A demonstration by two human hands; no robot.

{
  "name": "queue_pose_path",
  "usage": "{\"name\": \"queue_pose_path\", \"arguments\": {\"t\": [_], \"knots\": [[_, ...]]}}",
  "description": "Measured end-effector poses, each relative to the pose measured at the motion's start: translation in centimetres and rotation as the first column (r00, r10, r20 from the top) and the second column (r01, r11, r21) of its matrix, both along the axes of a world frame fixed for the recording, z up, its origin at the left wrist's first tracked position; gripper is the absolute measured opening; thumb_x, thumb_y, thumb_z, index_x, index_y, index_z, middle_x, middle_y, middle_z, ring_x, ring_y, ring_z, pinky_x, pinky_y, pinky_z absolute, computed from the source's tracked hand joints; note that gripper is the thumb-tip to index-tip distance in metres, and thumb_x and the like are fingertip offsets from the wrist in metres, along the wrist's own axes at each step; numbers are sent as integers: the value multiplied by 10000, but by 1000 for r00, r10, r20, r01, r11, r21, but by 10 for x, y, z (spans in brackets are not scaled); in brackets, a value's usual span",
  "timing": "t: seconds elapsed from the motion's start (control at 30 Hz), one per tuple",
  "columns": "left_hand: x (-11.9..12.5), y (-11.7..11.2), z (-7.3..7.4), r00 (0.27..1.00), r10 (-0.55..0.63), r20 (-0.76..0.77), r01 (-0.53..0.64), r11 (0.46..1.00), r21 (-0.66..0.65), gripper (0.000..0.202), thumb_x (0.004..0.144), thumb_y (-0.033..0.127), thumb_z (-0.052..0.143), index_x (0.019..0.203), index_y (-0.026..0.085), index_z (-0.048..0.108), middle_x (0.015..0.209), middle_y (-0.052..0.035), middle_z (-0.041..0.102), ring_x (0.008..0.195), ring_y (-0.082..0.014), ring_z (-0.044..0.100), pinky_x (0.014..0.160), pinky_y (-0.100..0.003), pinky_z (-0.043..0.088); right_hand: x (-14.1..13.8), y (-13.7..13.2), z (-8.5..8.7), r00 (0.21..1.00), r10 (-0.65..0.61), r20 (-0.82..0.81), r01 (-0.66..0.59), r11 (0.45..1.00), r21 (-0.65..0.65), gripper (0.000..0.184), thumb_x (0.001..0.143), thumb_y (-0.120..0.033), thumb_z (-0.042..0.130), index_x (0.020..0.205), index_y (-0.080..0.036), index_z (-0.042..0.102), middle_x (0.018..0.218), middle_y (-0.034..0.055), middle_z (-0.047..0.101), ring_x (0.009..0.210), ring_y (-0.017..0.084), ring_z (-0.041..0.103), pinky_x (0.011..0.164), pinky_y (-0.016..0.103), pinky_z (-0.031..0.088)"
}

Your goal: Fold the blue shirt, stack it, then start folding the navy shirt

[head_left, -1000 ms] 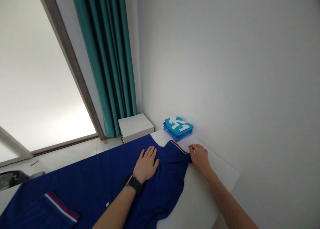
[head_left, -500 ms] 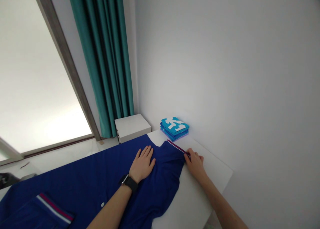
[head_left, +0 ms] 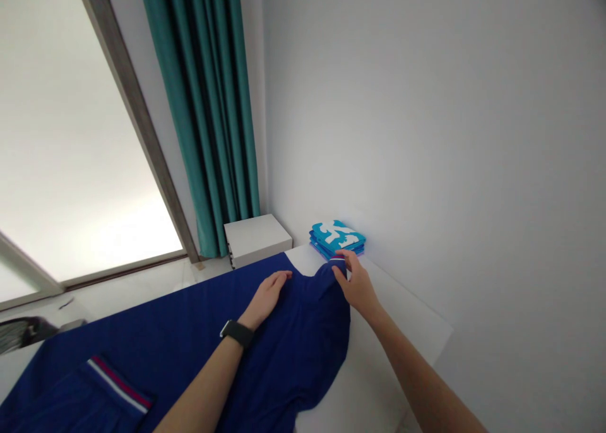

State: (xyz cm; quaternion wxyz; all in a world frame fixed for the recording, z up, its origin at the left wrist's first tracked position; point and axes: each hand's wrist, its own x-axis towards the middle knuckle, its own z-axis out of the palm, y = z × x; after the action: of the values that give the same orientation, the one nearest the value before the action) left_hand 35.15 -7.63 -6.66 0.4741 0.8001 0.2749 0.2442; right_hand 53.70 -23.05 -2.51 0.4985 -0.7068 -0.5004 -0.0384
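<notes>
A dark blue shirt (head_left: 189, 332) with red and white striped trim lies spread over a white table (head_left: 402, 319). My left hand (head_left: 266, 297), a black watch on its wrist, rests flat on the shirt with fingers stretched out. My right hand (head_left: 356, 283) pinches the striped hem of the shirt's sleeve (head_left: 331, 288) and lifts it off the table, just in front of a stack of folded turquoise and white clothes (head_left: 337, 238).
A white wall runs along the table's right side. A small white cabinet (head_left: 257, 238) stands past the table's far end beside teal curtains (head_left: 213, 105). A large window fills the left. The other striped sleeve (head_left: 118, 382) lies at bottom left.
My right hand has closed on the sleeve's striped hem and raised it up and to the left, toward the folded stack. My left hand slid slightly left on the shirt.
</notes>
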Motion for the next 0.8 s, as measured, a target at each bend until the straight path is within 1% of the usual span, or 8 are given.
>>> {"name": "queue_pose_path", "arguments": {"t": [0.07,0.17,0.23,0.3,0.43,0.57,0.67,0.8], "knots": [[-5,8,8,996,3,93,14,982,-190,476,912,486,372,1108,145,640,1004,-108,711,922,-229,654,756,-330,503,-27,7,5,997,68,23,-69,997,21,330,864,-252,498,1193,-230,507,1138,87,625,1012,220,606,917,404,483],[-14,16,14,990,-21,141,70,932,-357,535,883,560,404,1126,129,608,843,-79,689,736,-194,635,579,-264,449,-69,7,5,949,289,129,-285,957,-50,381,876,-175,462,1251,-229,498,1158,89,613,1058,213,580,951,404,463],[-18,19,13,994,-10,112,51,927,-372,548,879,572,393,1122,130,608,767,-48,653,671,-175,603,536,-247,411,-91,2,1,841,514,169,-484,854,-188,406,879,-169,496,1279,-239,498,1059,58,637,1020,196,588,991,401,434],[-20,22,9,998,17,65,3,953,-303,527,891,549,361,1097,140,621,740,-27,624,655,-164,576,547,-252,405,-102,-2,-4,785,602,150,-559,791,-250,365,888,-197,530,1252,-239,533,950,28,657,955,188,607,1024,410,397],[-18,21,3,998,20,-58,-24,998,-57,446,894,477,401,1127,158,608,728,-2,594,676,-171,562,626,-280,428,-81,3,-13,908,416,42,-398,891,-216,239,915,-207,463,1078,-241,636,917,41,679,917,199,616,913,373,446],[-13,14,1,977,85,-196,-49,982,180,381,865,360,515,1187,166,573,682,23,558,670,-173,572,633,-274,403,-36,29,-29,959,283,-30,-282,932,-226,295,895,-167,386,1028,-217,644,882,47,666,836,183,614,821,332,475],[-12,9,2,970,115,-216,-64,972,227,292,862,303,525,1118,175,588,663,34,542,651,-158,559,622,-259,383,-14,51,-44,966,257,34,-243,941,-234,312,888,-152,370,1030,-192,645,986,81,653,940,199,588,868,348,453],[-12,7,2,977,114,-179,-72,972,222,236,878,395,522,993,198,586,648,51,521,615,-144,530,602,-249,365,-9,70,-55,952,287,104,-243,918,-313,438,795,-31,358,1096,-186,636,1052,78,616,1019,199,533,932,349,404]]}}
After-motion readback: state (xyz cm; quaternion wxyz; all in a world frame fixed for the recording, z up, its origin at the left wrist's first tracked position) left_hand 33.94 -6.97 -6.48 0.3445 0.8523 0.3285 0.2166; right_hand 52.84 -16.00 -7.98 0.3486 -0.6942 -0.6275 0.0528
